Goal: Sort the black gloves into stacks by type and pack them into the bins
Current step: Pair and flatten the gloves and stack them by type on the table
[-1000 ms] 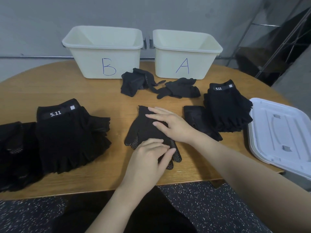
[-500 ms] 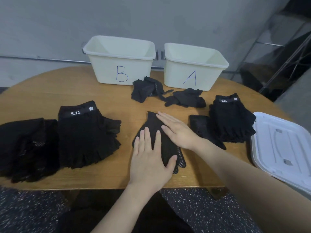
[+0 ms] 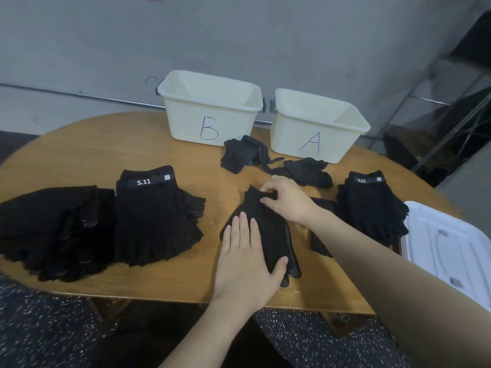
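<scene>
Knit black glove with white grip dots (image 3: 261, 227) lies flat at the middle of the round wooden table (image 3: 79, 152), cuff away from the person. The left hand (image 3: 248, 257) presses its finger end with straight fingers, while the right hand (image 3: 285, 199) pinches the cuff. If the cuff is tugged before the left hand lifts, the glove may bunch or skew. Cream bins lettered B (image 3: 210, 107) and A (image 3: 318, 123) look unfilled; mixing it onto the 5.11 fingerless stack (image 3: 156, 216) would spoil the sort.
</scene>
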### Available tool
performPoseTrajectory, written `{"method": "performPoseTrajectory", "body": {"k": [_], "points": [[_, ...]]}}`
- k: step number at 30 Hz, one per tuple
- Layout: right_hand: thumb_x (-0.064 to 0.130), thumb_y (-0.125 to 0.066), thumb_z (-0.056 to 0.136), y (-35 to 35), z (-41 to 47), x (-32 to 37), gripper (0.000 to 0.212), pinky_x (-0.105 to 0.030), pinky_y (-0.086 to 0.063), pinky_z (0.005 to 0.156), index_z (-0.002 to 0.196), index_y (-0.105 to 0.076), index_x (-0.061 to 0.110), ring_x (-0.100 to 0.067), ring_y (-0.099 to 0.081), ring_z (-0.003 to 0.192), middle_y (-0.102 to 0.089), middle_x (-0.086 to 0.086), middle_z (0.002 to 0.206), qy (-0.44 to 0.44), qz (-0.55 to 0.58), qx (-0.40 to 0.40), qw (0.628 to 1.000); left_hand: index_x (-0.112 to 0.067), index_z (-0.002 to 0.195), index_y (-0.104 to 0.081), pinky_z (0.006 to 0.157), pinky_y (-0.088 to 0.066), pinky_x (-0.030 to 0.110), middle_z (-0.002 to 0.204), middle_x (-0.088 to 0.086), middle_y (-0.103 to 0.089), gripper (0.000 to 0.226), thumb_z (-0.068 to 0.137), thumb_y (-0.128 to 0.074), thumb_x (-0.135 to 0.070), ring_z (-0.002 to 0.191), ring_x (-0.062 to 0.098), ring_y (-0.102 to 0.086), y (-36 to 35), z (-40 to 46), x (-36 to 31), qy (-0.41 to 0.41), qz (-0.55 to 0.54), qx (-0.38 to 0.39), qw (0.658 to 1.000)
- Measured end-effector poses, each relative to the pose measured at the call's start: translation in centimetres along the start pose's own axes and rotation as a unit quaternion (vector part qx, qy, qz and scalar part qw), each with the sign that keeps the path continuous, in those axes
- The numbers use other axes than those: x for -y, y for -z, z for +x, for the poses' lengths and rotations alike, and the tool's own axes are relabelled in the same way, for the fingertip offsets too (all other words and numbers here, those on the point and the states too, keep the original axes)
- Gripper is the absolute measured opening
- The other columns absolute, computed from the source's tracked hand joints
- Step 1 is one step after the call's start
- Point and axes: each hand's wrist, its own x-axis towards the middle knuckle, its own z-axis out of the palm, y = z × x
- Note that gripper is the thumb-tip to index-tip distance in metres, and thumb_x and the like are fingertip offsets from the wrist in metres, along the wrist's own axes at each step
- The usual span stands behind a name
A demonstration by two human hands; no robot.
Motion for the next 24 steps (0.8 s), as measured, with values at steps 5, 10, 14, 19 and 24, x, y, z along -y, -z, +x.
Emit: {"method": "performPoseTrajectory", "body": {"k": [5,10,14,19,24], "points": [[0.017,-0.074,0.092,-0.1,-1.9,-0.1,0.009,-0.036,-0.051,0.089,0.101,-0.077,0.017,-0.011,-0.057,0.095,-0.057,0.014,0.096,0.065,-0.004,-0.03,0.997,-0.008,0.161,0.017,0.129,0.008,0.045,0.168,0.016,0.025,0.097,0.098,-0.012,-0.075,0.156,0.027,0.024,0.1,0.0,0.0,0.0,-0.003,-0.002,1.0],[0.019,-0.072,0.093,-0.5,-3.4,-0.4,0.014,-0.039,-0.051,0.095,0.106,-0.078,0.02,-0.012,-0.06,0.104,-0.068,0.009,0.109,0.1,-0.02,-0.037,0.994,-0.008,0.161,0.017,0.129,0.01,0.044,0.167,0.016,0.026,0.096,0.098,-0.015,-0.074,0.156,0.027,0.024,0.1,-0.1,0.0,0.002,-0.009,-0.005,1.0],[0.02,-0.065,0.099,-0.9,-3.0,-0.7,0.02,-0.041,-0.05,0.099,0.115,-0.077,0.019,-0.017,-0.061,0.114,-0.069,0.003,0.124,0.088,-0.045,-0.046,0.994,-0.009,0.161,0.017,0.129,0.008,0.045,0.167,0.014,0.027,0.096,0.098,-0.015,-0.074,0.156,0.026,0.025,0.0,0.0,0.0,0.003,-0.015,0.0,1.0],[0.016,-0.06,0.102,-1.6,-1.8,-0.7,0.026,-0.043,-0.049,0.103,0.123,-0.074,0.014,-0.024,-0.063,0.117,-0.071,-0.002,0.127,0.065,-0.067,-0.039,0.995,-0.009,0.161,0.016,0.129,0.01,0.044,0.168,0.014,0.026,0.097,0.098,-0.016,-0.074,0.156,0.026,0.025,0.0,0.0,0.0,0.002,-0.022,-0.006,1.0],[0.015,-0.062,0.099,-1.8,-1.3,-0.6,0.024,-0.05,-0.051,0.096,0.118,-0.077,0.019,-0.023,-0.064,0.111,-0.074,0.003,0.121,0.076,-0.114,-0.054,0.989,-0.01,0.161,0.017,0.129,0.009,0.044,0.168,0.013,0.026,0.096,0.097,-0.016,-0.074,0.156,0.026,0.024,0.0,0.0,0.0,0.003,-0.026,-0.008,1.0]]}}
